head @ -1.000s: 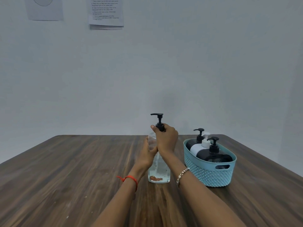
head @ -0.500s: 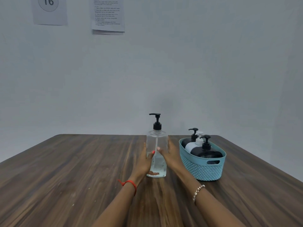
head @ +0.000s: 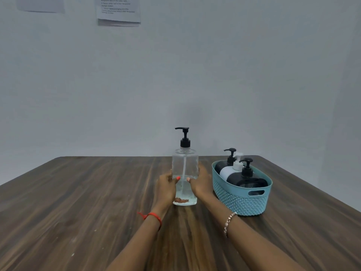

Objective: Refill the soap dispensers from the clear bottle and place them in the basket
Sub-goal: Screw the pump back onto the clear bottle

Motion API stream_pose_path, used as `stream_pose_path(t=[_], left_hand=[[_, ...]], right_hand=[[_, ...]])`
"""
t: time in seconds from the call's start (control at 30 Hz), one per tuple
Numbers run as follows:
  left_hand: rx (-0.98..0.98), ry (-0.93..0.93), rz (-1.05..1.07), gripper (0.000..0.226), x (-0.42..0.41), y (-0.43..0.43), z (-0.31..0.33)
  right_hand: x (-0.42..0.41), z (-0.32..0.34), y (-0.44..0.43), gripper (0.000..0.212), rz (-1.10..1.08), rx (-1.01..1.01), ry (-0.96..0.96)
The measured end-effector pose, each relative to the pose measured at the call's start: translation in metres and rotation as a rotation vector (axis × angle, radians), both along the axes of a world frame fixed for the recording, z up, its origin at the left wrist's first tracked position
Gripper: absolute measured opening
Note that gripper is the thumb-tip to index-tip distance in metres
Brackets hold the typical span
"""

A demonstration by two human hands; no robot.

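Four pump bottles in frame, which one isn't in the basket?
The clear bottle: upright on the table, left of the basket, left hand and right hand gripping its sides. The two black dispensers and the white dispenser sit inside the basket.

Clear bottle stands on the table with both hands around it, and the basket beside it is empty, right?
No, the basket isn't empty: the head view shows a front black dispenser, a white dispenser and a rear black dispenser inside. The clear bottle does stand on the table, held by left hand and right hand.
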State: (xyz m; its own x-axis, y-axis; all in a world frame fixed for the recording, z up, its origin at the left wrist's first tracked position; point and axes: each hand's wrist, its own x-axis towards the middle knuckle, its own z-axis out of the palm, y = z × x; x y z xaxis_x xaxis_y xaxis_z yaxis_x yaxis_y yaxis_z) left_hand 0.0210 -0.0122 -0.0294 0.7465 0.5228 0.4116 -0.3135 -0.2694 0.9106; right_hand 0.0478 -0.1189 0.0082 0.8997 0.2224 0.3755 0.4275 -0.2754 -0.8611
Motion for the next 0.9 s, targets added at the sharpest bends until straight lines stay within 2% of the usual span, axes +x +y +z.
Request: stream_pose_path(t=[0.27,0.37,0.5,0.57,0.63,0.9], left_hand=[[0.062,-0.099,-0.045,0.019,0.083,0.01,0.06],[0.125,-0.109,0.019,0.018,0.124,0.013,0.085],[0.16,-0.105,0.047,0.02,0.173,0.011,0.102],[0.163,-0.078,0.042,0.016,0.191,0.009,0.103],[0.16,-0.04,0.02,0.011,0.209,0.007,0.099],[0.046,0.121,-0.016,0.017,0.27,-0.002,0.075]], right_hand=[[0.084,0.075,0.021,0.031,-0.117,-0.012,0.019],[0.129,0.111,0.018,0.037,-0.107,-0.143,0.013],[0.184,0.142,0.001,0.045,0.036,-0.307,0.042],[0.204,0.145,-0.008,0.058,0.103,-0.339,0.084],[0.222,0.141,-0.015,0.061,0.134,-0.373,0.105],[0.289,0.099,-0.028,0.047,0.128,-0.366,0.106]])
